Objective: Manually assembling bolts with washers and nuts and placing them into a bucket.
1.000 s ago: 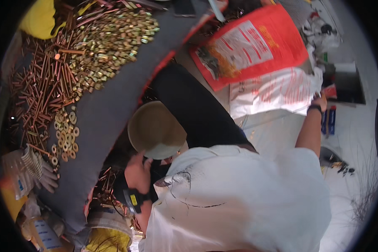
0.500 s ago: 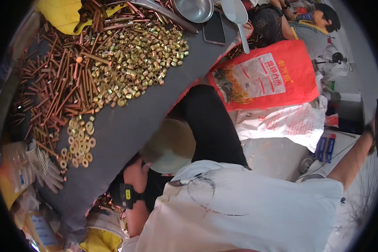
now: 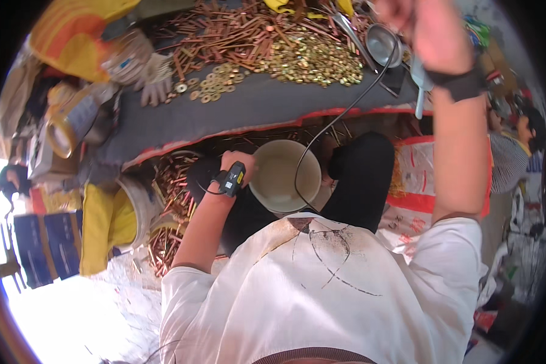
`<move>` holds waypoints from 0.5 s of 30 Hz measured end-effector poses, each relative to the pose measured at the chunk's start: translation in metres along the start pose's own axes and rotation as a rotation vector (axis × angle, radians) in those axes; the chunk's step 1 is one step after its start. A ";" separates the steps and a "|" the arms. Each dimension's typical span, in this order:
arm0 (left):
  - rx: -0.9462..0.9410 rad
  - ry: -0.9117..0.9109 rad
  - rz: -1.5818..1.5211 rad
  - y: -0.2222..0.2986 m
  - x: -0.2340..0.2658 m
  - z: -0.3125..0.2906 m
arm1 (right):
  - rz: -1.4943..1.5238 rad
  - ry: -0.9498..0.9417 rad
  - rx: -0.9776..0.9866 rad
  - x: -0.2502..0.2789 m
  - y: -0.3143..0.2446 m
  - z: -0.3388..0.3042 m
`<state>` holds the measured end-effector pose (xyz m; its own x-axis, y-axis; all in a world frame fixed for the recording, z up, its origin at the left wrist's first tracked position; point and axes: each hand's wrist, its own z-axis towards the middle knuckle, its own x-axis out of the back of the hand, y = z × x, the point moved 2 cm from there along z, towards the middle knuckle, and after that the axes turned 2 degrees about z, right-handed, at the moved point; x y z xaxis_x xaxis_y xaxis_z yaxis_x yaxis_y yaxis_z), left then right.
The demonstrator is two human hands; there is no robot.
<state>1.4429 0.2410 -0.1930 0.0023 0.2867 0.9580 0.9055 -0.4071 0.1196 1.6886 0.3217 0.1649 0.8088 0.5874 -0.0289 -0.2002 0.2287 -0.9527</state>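
Between my knees stands a pale, round bucket [image 3: 276, 182] with nothing seen inside. My left hand [image 3: 239, 160] grips its left rim, with fingers curled over the edge. Raised high at the upper right, my right hand [image 3: 434, 30] is smeared by motion, so its fingers cannot be read. A thin black cable [image 3: 343, 115] runs from near that hand down across the bucket to my shirt. Close below the hand are a metal bowl [image 3: 383, 45] and a light-coloured scoop [image 3: 420, 76].
On the grey-covered table [image 3: 224, 115] lie flat washers [image 3: 215, 82], brass-coloured sleeves [image 3: 315, 60] and copper-coloured bolts [image 3: 224, 36]. Gloves [image 3: 155, 79] rest at its left. A white bucket [image 3: 141, 209] with yellow cloth stands left; a red-and-white sack [image 3: 415, 173] lies right. Another person [image 3: 515, 155] sits beyond.
My right arm has swung from far right up over the table's right end. My view has turned and shifted, showing more to the left. My left hand stays at the bucket's rim.
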 end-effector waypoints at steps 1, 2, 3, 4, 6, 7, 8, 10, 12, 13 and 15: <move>0.052 0.001 0.015 0.001 0.008 -0.015 | -0.235 0.197 -0.106 0.024 0.053 -0.012; 0.034 0.017 -0.040 0.004 0.013 -0.027 | -0.240 0.105 -0.277 -0.005 0.065 -0.020; 0.005 0.037 -0.091 0.008 0.020 -0.035 | -0.154 -0.016 -0.396 -0.017 0.082 -0.034; 0.018 0.043 -0.081 0.014 0.028 -0.039 | -0.171 -0.142 -0.446 -0.011 0.101 -0.055; 0.003 0.036 -0.242 0.022 0.040 -0.042 | -0.313 -0.182 -0.730 -0.007 0.123 -0.089; 0.011 0.033 -0.229 0.028 0.050 -0.041 | -0.256 -0.103 -0.866 0.011 0.139 -0.113; 0.012 0.033 -0.240 0.034 0.061 -0.039 | -0.566 -0.083 -0.941 0.009 0.134 -0.126; 0.004 -0.001 -0.315 0.043 0.078 -0.032 | -0.710 0.001 -0.839 0.035 0.141 -0.167; 0.001 0.067 -0.364 0.039 0.089 -0.026 | -1.200 -0.015 -0.649 0.047 0.122 -0.188; -0.008 0.135 -0.420 0.035 0.092 -0.025 | -1.173 0.106 -0.667 0.050 0.107 -0.194; 0.012 0.426 -0.481 0.018 0.099 -0.022 | -1.237 0.309 -0.328 0.069 0.083 -0.202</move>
<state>1.4499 0.2427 -0.0897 -0.5720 0.0642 0.8177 0.7680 -0.3083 0.5614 1.8392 0.2246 0.0229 0.4605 -0.0836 0.8837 0.8661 0.2604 -0.4267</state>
